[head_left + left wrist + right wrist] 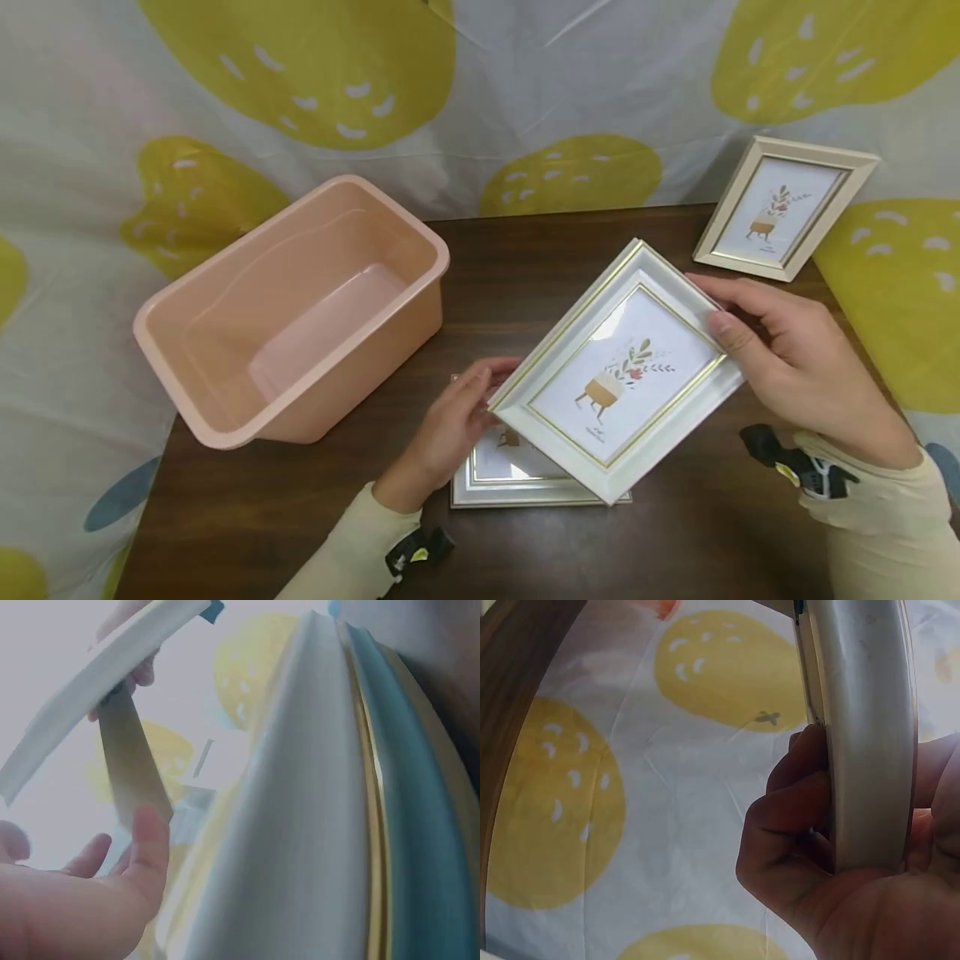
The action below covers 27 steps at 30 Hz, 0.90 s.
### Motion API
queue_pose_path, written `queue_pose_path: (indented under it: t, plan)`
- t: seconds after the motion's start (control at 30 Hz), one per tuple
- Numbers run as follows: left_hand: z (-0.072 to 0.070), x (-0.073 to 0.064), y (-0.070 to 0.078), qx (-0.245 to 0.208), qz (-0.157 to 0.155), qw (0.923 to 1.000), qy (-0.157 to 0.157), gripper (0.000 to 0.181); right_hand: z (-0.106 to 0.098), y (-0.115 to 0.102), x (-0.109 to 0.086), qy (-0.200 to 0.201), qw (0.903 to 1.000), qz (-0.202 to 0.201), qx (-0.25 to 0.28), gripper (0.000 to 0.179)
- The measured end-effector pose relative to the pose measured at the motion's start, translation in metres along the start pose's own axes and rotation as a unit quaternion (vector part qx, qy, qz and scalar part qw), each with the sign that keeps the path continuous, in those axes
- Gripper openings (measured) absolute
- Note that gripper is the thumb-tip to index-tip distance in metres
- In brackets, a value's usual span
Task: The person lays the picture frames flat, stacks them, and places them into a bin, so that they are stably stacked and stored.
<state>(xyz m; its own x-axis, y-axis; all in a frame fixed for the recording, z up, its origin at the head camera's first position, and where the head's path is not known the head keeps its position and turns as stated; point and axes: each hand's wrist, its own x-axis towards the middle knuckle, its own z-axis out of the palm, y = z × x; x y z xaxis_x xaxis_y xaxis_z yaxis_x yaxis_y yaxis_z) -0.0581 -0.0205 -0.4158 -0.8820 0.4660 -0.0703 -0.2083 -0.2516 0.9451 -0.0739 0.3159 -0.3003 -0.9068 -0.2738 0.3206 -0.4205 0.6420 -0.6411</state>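
My right hand [810, 358] grips the right edge of a white picture frame [630, 392] with gold trim, thumb in front and fingers behind. The frame is raised and tilted, its plant print turned up. In the left wrist view, a flat support leg [131, 761] sticks out from its back. My left hand [450, 412] is behind the frame's left corner, a fingertip at the leg's free end; whether it presses is unclear. Underneath, a second white-and-gold picture frame [536, 493] lies on the table, partly covered by the raised one.
A pink plastic bin [360, 367] stands at the left on the dark wooden table [525, 267]. At the back right, a cream picture frame [813, 225] stands upright near the lemon-patterned cloth [570, 83] that hangs behind and at the sides.
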Motion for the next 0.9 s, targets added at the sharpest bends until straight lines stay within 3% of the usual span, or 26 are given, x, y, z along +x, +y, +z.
queue_pose_path:
  t: [0.1,0.17,0.4,0.63,0.8,0.9]
  plan:
    - [0.000,0.004,-0.002,-0.074,-0.004,0.9971,-0.013,0.068,0.004,-0.005,0.000,-0.003,1.0000,-0.007,0.005,0.049]
    - [0.000,0.007,-0.002,-0.086,-0.006,0.9962,-0.013,0.075,0.006,-0.007,-0.001,-0.006,0.9999,-0.014,0.007,0.050]
    - [0.003,0.007,-0.002,-0.079,-0.012,0.9968,0.009,0.074,0.010,-0.012,-0.003,-0.008,0.9994,-0.011,0.033,0.049]
    - [0.004,0.000,0.000,-0.082,0.029,0.9961,0.014,0.071,0.007,-0.006,-0.003,0.023,0.9997,-0.003,0.011,0.048]
    - [0.005,-0.004,0.002,-0.045,0.040,0.9981,0.014,0.052,0.007,0.001,-0.003,0.038,0.9993,0.001,-0.001,0.047]
    - [0.007,-0.007,0.004,-0.012,0.053,0.9984,0.018,0.056,0.009,0.004,-0.004,0.044,0.9990,0.009,-0.006,0.047]
